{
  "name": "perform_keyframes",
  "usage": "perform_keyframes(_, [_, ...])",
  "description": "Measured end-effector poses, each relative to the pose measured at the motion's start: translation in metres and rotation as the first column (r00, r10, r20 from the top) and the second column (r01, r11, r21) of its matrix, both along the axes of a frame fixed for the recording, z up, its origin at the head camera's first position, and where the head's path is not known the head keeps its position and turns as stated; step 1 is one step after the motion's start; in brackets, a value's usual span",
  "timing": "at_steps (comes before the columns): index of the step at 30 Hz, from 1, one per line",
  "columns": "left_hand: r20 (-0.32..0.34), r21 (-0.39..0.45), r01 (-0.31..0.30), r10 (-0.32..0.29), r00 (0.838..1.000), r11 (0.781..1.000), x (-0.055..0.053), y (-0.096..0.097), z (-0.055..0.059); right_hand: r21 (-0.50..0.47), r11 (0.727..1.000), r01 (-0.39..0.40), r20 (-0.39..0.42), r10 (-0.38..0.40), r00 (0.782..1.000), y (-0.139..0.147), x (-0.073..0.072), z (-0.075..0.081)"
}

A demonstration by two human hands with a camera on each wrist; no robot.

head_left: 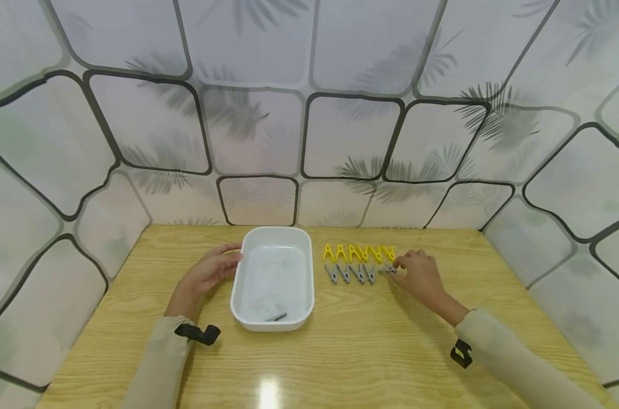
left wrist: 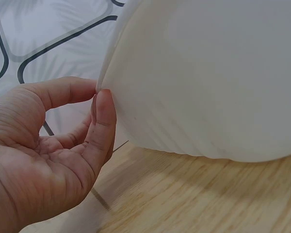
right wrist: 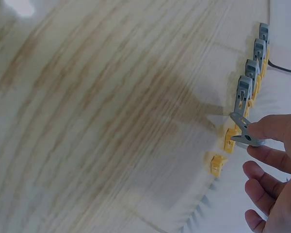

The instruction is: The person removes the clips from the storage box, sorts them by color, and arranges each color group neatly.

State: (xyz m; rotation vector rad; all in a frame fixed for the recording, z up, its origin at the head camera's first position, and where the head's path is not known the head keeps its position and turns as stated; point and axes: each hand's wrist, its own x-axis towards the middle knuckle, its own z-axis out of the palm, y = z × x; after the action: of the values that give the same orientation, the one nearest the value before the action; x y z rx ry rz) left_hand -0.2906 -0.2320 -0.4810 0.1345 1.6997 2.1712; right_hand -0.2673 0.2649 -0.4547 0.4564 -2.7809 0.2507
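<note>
My left hand (head_left: pixel 214 270) pinches the left rim of a white plastic tub (head_left: pixel 236 295); in the left wrist view its thumb and finger meet on the edge of the tub (left wrist: pixel 199 82). Inside the tub, at the near end, lies a small grey piece (head_left: pixel 275 317), probably a clothespin. To the right, my right hand (head_left: pixel 420 276) holds a grey clothespin (head_left: pixel 388 269) between thumb and index finger. The right wrist view shows this grey clothespin (right wrist: pixel 246 131) tilted, with its legs spread toward the row, while the other fingers curl loosely beside it.
Several grey clothespins (head_left: pixel 360 274) form a row right of the tub. Just behind them runs a row of yellow clothespins (head_left: pixel 354 253). Both rows lie on a wood-grain table (head_left: pixel 340 363), with a patterned cloth wall (head_left: pixel 350 136) along its back and sides.
</note>
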Motion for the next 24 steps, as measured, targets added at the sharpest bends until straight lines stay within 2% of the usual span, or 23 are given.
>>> perform_keyframes(10, [-0.005,0.006,0.002,-0.002,1.0,1.0,0.0,-0.001,0.0,0.024,0.997,0.074,0.07,-0.075,0.995,-0.008,0.009,-0.003])
perform_keyframes(17, [0.003,0.004,0.003,-0.003,1.0,1.0,0.0,0.0,0.0,0.044,0.989,0.144,0.12,-0.149,0.982,-0.014,0.011,-0.004])
perform_keyframes(24, [0.006,0.008,0.009,-0.009,1.0,1.0,0.0,0.0,0.001,0.037,0.983,0.182,0.153,-0.186,0.971,-0.018,0.011,-0.003])
